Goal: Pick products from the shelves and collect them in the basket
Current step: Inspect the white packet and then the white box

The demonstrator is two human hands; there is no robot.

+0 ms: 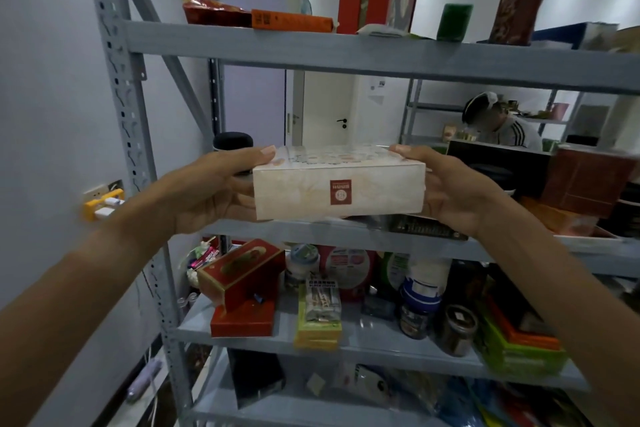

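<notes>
A flat cream box [339, 189] with a small red label on its front edge is held at the level of the middle shelf [311, 232] of a grey metal rack. My left hand [214, 187] grips its left end, thumb on top. My right hand [450, 184] grips its right end the same way. The box's underside hovers just above the shelf's front edge. No basket is in view.
A black-capped jar [232, 144] stands behind my left hand. Dark and brown boxes [585, 180] crowd the shelf's right. Below sit red boxes [242, 274], jars, a green-yellow pack [318, 315]. Packets and a green box [454, 22] lie above. A person [502, 125] bends behind the rack.
</notes>
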